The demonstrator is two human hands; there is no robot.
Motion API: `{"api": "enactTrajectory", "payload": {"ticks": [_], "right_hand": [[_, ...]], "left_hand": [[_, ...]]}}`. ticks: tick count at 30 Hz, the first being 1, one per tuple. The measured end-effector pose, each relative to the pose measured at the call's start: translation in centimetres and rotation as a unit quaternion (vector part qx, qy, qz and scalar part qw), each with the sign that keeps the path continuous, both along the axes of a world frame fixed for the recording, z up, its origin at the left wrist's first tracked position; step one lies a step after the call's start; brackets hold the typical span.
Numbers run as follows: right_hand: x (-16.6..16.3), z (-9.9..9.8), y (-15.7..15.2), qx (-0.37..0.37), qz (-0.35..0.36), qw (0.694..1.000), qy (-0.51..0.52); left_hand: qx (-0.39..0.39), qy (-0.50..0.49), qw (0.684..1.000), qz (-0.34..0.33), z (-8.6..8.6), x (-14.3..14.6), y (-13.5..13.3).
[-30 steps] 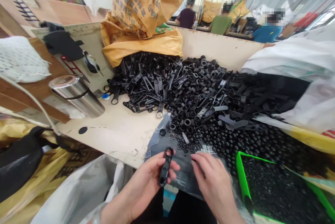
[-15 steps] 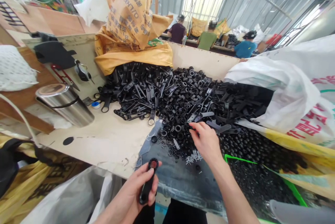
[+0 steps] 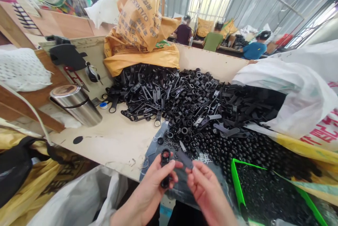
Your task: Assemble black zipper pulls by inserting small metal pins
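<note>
My left hand [image 3: 155,180] is closed around a black plastic handle with a ring end [image 3: 165,155], the ring pointing up and away from me. Close beside it, my right hand [image 3: 204,183] pinches a flat dark grey plastic strip [image 3: 185,159] between thumb and fingers. The strip's far end leans toward the left hand; the two parts appear apart. Beyond both hands lies a heap of black rings [image 3: 185,131], with a small pile of silver screws [image 3: 204,158] just past the right hand.
Black ring-ended handles [image 3: 142,92] are heaped at the back, and black balls [image 3: 237,148] to the right. A green-edged tray [image 3: 239,183] of small dark parts stands at right. A steel flask [image 3: 79,106] is on the left. Several people sit far behind the partition [image 3: 211,62].
My right hand has come back from the heap toward the left hand and now holds a flat grey strip. The left hand, still gripping the handle, has risen slightly and shifted right.
</note>
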State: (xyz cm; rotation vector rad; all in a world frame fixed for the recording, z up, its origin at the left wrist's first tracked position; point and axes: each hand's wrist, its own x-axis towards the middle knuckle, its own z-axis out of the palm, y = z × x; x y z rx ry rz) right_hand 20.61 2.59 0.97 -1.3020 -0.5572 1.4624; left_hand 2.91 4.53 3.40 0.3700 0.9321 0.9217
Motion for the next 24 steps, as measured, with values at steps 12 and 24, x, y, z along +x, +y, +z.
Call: {"api": "enactTrajectory", "payload": {"ticks": [12, 24], "right_hand": [[0.6, -1.1, -3.2, 0.405, 0.175, 0.751, -0.491], [-0.9, -0.6, -4.4, 0.371, 0.091, 0.789, -0.481]], "left_hand": [[0.03, 0.1, 0.993, 0.047, -0.6, 0.3, -0.8], [0.036, -0.035, 0.999, 0.0, 0.1, -0.5, -2.6]]}}
